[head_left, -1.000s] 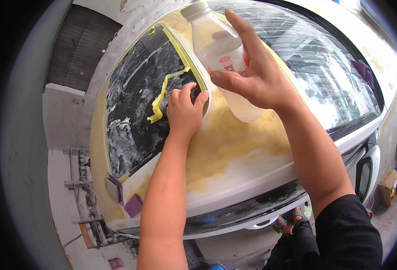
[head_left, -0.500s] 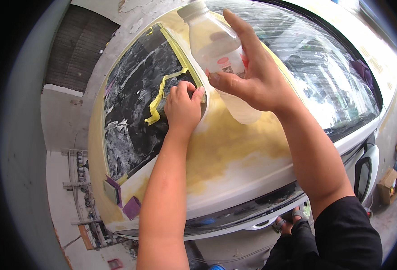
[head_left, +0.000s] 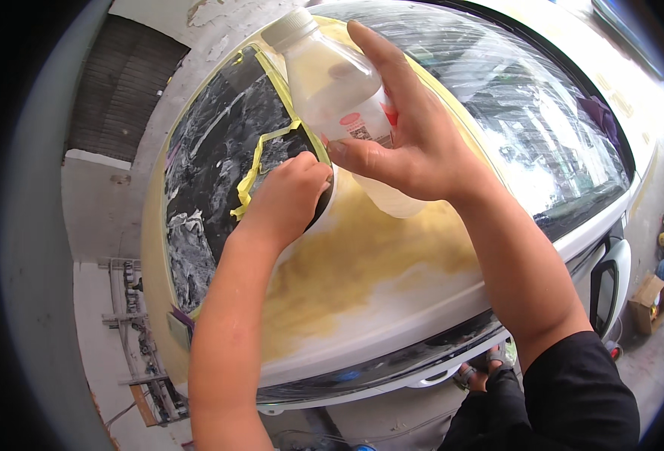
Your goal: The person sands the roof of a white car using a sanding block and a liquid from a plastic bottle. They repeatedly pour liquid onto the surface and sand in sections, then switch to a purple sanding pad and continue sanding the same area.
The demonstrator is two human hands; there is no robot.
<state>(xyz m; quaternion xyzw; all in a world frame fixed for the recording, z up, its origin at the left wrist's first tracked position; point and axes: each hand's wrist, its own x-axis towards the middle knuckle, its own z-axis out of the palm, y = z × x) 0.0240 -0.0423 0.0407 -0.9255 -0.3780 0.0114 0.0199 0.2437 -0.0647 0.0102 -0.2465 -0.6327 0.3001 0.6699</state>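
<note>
My right hand [head_left: 431, 154] grips a clear plastic bottle [head_left: 332, 86] with a white cap and red label marks. The bottle is tilted above the car roof [head_left: 362, 293], its cap toward the far left. To its left, my left hand [head_left: 283, 199] is closed at the near right corner of a dark, smeared glass pane [head_left: 230, 113]. Yellow masking tape [head_left: 279, 83] borders the pane and runs down to its fingers; whatever they pinch is hidden. A loose tape strip [head_left: 253, 169] lies bent across the glass beside that hand.
The roof has yellow sanded patches. A smeared windshield [head_left: 542, 128] lies right, with a purple cloth-like piece [head_left: 599, 116] at its edge. A grey-purple pad [head_left: 179, 328] sits beside my left forearm. A side mirror [head_left: 609, 289] juts out right; a cardboard box [head_left: 648, 302] stands beyond.
The view has shifted slightly. The bottle and right hand appear a little lower and further left. My left wrist has turned and its forearm swung left, now covering the small purple piece on the roof.
</note>
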